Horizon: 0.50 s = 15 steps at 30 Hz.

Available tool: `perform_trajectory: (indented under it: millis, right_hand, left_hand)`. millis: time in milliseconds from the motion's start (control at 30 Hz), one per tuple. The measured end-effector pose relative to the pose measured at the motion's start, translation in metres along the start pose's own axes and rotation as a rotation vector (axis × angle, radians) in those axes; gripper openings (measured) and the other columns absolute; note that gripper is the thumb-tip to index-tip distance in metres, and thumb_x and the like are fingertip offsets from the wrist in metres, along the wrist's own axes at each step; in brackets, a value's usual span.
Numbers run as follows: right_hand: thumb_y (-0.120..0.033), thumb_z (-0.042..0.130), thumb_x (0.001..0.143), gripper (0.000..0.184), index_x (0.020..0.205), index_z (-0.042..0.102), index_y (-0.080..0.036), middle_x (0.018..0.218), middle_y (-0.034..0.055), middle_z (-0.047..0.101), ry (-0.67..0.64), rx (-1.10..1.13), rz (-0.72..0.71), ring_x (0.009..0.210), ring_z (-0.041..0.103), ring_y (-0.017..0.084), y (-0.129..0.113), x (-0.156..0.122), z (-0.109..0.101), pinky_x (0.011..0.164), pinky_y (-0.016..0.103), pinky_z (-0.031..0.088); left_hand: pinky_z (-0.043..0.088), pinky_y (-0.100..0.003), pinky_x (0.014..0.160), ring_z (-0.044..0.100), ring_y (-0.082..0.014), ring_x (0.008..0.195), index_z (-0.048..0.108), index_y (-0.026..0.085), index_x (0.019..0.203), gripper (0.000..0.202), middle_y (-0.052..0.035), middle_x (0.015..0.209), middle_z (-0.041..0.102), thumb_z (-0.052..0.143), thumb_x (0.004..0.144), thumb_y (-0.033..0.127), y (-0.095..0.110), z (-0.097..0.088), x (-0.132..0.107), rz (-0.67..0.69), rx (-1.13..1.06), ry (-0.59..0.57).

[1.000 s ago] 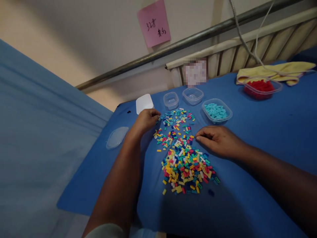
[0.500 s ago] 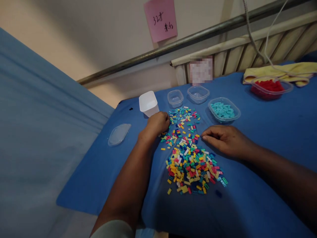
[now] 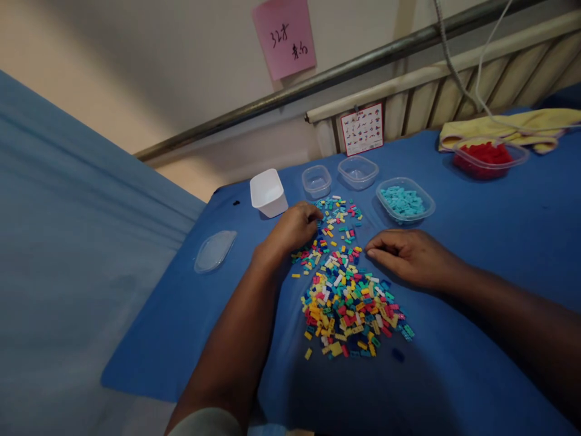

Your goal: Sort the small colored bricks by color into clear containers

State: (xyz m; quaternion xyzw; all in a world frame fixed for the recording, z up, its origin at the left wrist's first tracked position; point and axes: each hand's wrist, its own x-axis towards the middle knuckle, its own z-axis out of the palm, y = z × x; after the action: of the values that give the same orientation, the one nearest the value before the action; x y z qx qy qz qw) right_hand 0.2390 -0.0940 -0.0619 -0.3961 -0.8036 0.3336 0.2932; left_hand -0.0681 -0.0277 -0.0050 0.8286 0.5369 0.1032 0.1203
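Small coloured toy bricks (image 3: 347, 309) lie in a heap on the blue-covered table, with a looser scatter of bricks (image 3: 338, 212) reaching behind it. Over the left side of that scatter is my left hand (image 3: 296, 227), its fingers curled down and pressed together; whatever they hold is hidden. My right hand (image 3: 406, 257) rests on the cloth to the right of the scatter. Its thumb and forefinger are closed in a pinch at the bricks' edge, and I cannot make out anything between them.
Behind the bricks stand a white tub (image 3: 269, 194) and two clear containers (image 3: 316, 181). Farther right are a container of light-blue bricks (image 3: 403, 201), a container of red pieces (image 3: 488, 160) and a yellow cloth (image 3: 503, 127). A clear lid (image 3: 215, 251) lies at left.
My left hand has shifted slightly right over the scattered bricks. My right hand keeps its pinch in nearly the same place. The whole view has moved a little.
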Motion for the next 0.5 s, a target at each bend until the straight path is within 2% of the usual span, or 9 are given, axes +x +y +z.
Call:
perform_trajectory:
  millis: [167, 267, 500]
  right_hand:
    - [-0.037, 0.064, 0.105, 0.020, 0.103, 0.081, -0.028, 0.102, 0.0024, 0.084, -0.004, -0.012, -0.005, 0.089, 0.077, 0.022, -0.0014, -0.0002, -0.0004, 0.076, 0.036, 0.055]
    - [-0.037, 0.063, 0.105, 0.020, 0.103, 0.081, -0.028, 0.102, 0.0024, 0.084, 0.003, -0.017, -0.006, 0.090, 0.077, 0.022, -0.0004, -0.0003, -0.0001, 0.077, 0.035, 0.055]
    - [-0.038, 0.063, 0.105, 0.021, 0.104, 0.082, -0.027, 0.102, 0.0029, 0.084, -0.005, -0.014, -0.010, 0.089, 0.077, 0.023, 0.0026, -0.0005, 0.0007, 0.074, 0.035, 0.054]
  left_hand:
    - [0.054, -0.037, 0.106, 0.070, -0.0273, 0.116, 0.082, 0.016, 0.120, 0.039, -0.0118, 0.119, 0.075, 0.057, 0.092, 0.007, -0.0006, 0.0004, -0.0011, 0.011, 0.081, -0.044]
    - [0.056, -0.037, 0.098, 0.070, -0.0268, 0.106, 0.080, 0.017, 0.122, 0.039, -0.0110, 0.116, 0.074, 0.060, 0.089, 0.010, -0.0012, -0.0019, -0.0022, -0.001, 0.099, -0.057]
    - [0.055, -0.034, 0.082, 0.069, -0.0233, 0.089, 0.076, 0.018, 0.115, 0.026, -0.0084, 0.107, 0.075, 0.068, 0.090, 0.018, -0.0007, -0.0025, -0.0033, -0.074, 0.086, -0.071]
